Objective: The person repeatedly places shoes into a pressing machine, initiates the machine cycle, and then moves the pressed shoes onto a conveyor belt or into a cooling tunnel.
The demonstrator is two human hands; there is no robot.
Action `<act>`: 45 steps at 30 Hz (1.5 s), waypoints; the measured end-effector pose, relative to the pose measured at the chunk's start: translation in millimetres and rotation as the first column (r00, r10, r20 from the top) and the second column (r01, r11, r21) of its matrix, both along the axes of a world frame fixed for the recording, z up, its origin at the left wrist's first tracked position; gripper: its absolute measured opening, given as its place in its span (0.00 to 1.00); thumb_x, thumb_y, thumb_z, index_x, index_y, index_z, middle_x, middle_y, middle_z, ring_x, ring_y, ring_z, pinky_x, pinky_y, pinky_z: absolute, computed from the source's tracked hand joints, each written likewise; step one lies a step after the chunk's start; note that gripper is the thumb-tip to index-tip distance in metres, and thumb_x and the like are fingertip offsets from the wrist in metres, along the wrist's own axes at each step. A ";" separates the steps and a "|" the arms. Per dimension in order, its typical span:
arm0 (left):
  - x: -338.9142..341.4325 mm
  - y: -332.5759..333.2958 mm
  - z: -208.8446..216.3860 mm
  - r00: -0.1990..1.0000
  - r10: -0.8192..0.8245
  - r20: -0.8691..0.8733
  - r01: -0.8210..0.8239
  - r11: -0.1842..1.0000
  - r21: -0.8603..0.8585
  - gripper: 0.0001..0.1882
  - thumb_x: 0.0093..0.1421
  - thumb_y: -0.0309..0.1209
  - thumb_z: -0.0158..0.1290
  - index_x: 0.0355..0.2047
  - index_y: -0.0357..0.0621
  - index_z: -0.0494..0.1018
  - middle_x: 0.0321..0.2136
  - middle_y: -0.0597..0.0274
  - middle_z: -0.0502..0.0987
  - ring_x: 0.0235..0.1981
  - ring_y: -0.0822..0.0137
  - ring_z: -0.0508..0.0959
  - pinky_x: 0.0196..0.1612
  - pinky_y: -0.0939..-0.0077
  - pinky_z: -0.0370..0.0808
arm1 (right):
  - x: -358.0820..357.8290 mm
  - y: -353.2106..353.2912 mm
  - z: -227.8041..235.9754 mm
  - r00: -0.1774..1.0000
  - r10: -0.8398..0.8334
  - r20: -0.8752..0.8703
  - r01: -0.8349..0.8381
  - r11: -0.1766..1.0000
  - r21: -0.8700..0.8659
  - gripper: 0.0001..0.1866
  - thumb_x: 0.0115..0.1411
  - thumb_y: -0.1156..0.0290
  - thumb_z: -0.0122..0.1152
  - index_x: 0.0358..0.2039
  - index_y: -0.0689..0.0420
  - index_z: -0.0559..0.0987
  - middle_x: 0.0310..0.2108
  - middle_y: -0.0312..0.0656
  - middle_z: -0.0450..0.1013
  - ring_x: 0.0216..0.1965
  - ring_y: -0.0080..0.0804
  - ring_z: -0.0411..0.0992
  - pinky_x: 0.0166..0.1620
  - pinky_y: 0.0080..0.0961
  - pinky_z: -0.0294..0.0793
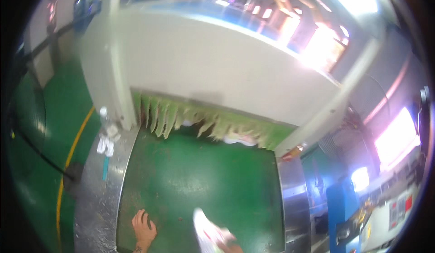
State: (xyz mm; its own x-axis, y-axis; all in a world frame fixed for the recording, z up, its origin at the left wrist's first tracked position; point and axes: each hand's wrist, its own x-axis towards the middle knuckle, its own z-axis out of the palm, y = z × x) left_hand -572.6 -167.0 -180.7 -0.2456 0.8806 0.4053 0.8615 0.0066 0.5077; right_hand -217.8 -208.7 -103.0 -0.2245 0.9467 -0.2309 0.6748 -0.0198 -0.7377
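Observation:
A white shoe [204,232] with pinkish-red marks is gripped in my right hand [229,244], low over the green conveyor belt [199,176]. The fingers wrap its side and the toe points away from me. My left hand [143,227] rests on or just above the belt near its left edge, fingers apart and loosely bent, with nothing in it. Ahead, another white shoe [241,140] lies at the fringed curtain [208,121], partly hidden by the strips.
Above the curtain stands a broad off-white machine housing [204,62] between two posts. On the left metal ledge [93,198] lie crumpled white pieces [105,147] and a teal strip [105,168]. An orange-brown item [294,152] sits on the right ledge. Blue equipment [340,207] stands further right.

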 end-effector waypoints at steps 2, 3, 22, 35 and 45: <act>17.4 -26.3 12.5 0.998 -0.049 0.043 0.056 0.981 -0.188 0.25 0.50 0.27 0.54 0.50 0.35 0.65 0.55 0.47 0.64 0.58 0.48 0.61 0.60 0.53 0.57 | 23.4 -124.7 86.3 0.765 -0.604 0.224 0.601 0.543 -0.587 0.38 0.59 0.56 0.58 0.61 0.68 0.58 0.60 0.59 0.58 0.62 0.48 0.57 0.62 0.37 0.56; 33.4 -9.8 34.2 0.851 -0.093 0.517 0.236 0.947 -0.218 0.29 0.52 0.29 0.55 0.54 0.35 0.61 0.57 0.47 0.62 0.61 0.49 0.58 0.62 0.54 0.54 | 54.2 -182.7 65.3 0.644 -0.748 0.160 0.702 0.495 -0.512 0.36 0.57 0.54 0.60 0.58 0.67 0.62 0.55 0.58 0.62 0.57 0.46 0.61 0.59 0.36 0.60; 511.0 -161.0 193.6 -0.122 -0.299 0.947 0.991 0.008 0.130 0.23 0.65 0.40 0.44 0.53 0.36 0.62 0.47 0.51 0.70 0.46 0.59 0.72 0.54 0.65 0.68 | 315.6 -285.1 201.5 0.409 -0.223 -0.885 0.649 0.752 0.110 0.30 0.56 0.63 0.62 0.55 0.63 0.65 0.48 0.43 0.69 0.47 0.29 0.67 0.49 0.28 0.68; 999.0 -338.9 247.5 -0.176 -0.702 0.690 0.907 -0.388 -0.163 0.37 0.53 0.33 0.57 0.57 0.31 0.52 0.53 0.40 0.62 0.54 0.51 0.65 0.57 0.62 0.62 | 394.4 -569.5 166.4 -0.547 -0.507 -0.666 0.836 -0.369 -0.406 0.24 0.61 0.69 0.53 0.54 0.65 0.62 0.37 0.41 0.68 0.33 0.24 0.66 0.33 0.24 0.69; 1094.9 -312.3 245.1 -0.067 -0.802 0.594 0.893 -0.313 -0.323 0.36 0.50 0.37 0.59 0.56 0.35 0.57 0.46 0.44 0.70 0.48 0.53 0.72 0.52 0.63 0.68 | 402.4 -565.8 159.2 -0.497 -0.460 -0.736 0.836 -0.482 -0.263 0.25 0.60 0.72 0.52 0.56 0.64 0.61 0.42 0.41 0.66 0.39 0.28 0.64 0.40 0.26 0.66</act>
